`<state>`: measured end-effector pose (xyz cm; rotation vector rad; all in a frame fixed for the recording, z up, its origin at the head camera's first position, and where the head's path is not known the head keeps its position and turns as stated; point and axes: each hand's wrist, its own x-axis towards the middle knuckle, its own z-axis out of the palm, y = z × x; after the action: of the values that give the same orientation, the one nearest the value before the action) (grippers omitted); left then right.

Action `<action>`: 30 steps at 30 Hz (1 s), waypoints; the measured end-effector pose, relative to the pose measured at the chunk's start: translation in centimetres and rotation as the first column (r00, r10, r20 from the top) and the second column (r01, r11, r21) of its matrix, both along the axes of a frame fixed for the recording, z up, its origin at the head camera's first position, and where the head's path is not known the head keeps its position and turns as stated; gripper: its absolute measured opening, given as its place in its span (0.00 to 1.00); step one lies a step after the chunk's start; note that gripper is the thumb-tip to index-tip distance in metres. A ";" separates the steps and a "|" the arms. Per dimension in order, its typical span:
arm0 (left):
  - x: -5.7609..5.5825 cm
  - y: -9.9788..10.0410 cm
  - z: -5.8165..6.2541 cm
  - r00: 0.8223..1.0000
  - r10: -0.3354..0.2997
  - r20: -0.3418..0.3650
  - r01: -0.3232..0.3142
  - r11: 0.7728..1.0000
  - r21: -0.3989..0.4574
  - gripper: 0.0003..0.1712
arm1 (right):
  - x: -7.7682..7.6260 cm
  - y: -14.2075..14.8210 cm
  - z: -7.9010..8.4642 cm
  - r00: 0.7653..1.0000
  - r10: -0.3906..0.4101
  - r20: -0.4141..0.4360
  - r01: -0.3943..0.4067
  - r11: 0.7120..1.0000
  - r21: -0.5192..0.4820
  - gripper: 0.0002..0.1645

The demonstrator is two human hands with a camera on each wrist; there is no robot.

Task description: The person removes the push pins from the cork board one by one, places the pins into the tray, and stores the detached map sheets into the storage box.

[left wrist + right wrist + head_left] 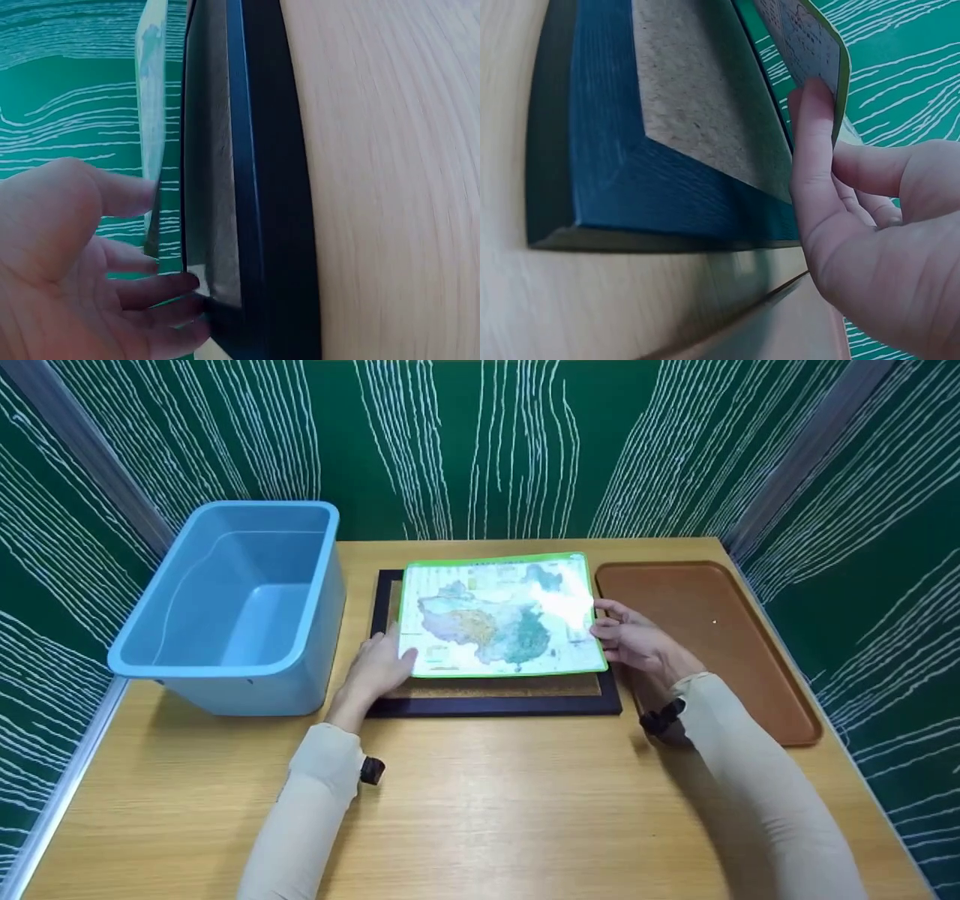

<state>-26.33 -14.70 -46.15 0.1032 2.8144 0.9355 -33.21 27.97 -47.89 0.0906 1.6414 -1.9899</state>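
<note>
A thin map sheet with a bright green border is held up, face upward, above a dark frame with a brown speckled panel inside it. My left hand pinches the sheet's lower left edge between thumb and fingers. In the left wrist view, the lower fingers of that hand reach beside the frame's edge. On the opposite side, my right hand grips the right edge, with thumb and fingers on the two faces of the sheet. Glare whitens part of the map's upper right.
A deep blue plastic tub stands at the left of the wooden table. At the right lies a brown tray, partly under the right forearm. Green partition walls with white wavy lines enclose the table's back and sides.
</note>
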 end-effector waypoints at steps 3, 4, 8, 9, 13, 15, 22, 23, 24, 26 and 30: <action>0.1 -0.1 0.4 0.999 0.040 0.009 -0.040 0.993 0.109 0.36 | 0.2 0.1 0.3 1.000 0.000 0.002 0.000 1.000 -0.020 0.32; 0.1 -0.1 0.5 0.999 0.046 0.025 -0.050 0.985 0.165 0.34 | 0.3 0.1 0.3 1.000 0.000 0.004 0.000 1.000 -0.029 0.32; 0.4 -0.2 0.8 0.979 0.076 0.188 -0.152 0.890 0.431 0.31 | 0.6 0.1 0.7 1.000 0.004 0.005 -0.004 0.997 -0.075 0.34; 0.4 -0.3 0.9 0.971 0.073 0.228 -0.177 0.860 0.479 0.30 | 0.7 0.2 0.8 1.000 0.004 0.009 -0.003 0.996 -0.084 0.35; 0.5 -0.6 0.8 0.948 0.042 0.315 -0.228 0.778 0.585 0.32 | 0.9 0.3 0.9 0.999 -0.010 0.031 0.013 0.994 -0.112 0.36; 0.5 -0.7 0.7 0.944 0.028 0.328 -0.236 0.754 0.613 0.34 | 1.0 0.3 0.9 0.999 -0.026 0.042 0.030 0.992 -0.120 0.35; 0.4 -0.8 0.1 0.945 0.017 0.327 -0.242 0.709 0.662 0.35 | 1.8 0.0 1.1 0.992 -0.094 0.083 0.103 0.988 -0.116 0.29; 0.4 -0.8 0.1 0.946 0.016 0.325 -0.241 0.706 0.666 0.35 | 1.9 -0.1 1.1 0.992 -0.091 0.086 0.100 0.988 -0.113 0.29; 0.5 -0.8 0.1 0.947 0.015 0.322 -0.239 0.703 0.669 0.35 | 2.0 -0.2 1.2 0.993 -0.083 0.087 0.093 0.990 -0.110 0.30; 0.5 -0.8 0.2 0.948 0.011 0.319 -0.235 0.699 0.676 0.35 | 2.2 -0.2 1.3 0.994 -0.069 0.087 0.078 0.992 -0.100 0.33; 0.5 -0.6 0.7 0.949 -0.002 0.315 -0.226 0.694 0.684 0.35 | 2.5 -0.2 1.6 0.995 -0.042 0.088 0.050 0.995 -0.087 0.39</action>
<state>-25.83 -15.32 -45.50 -0.1108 2.0456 1.8618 -30.70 27.77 -46.31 0.1803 1.5069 -2.0615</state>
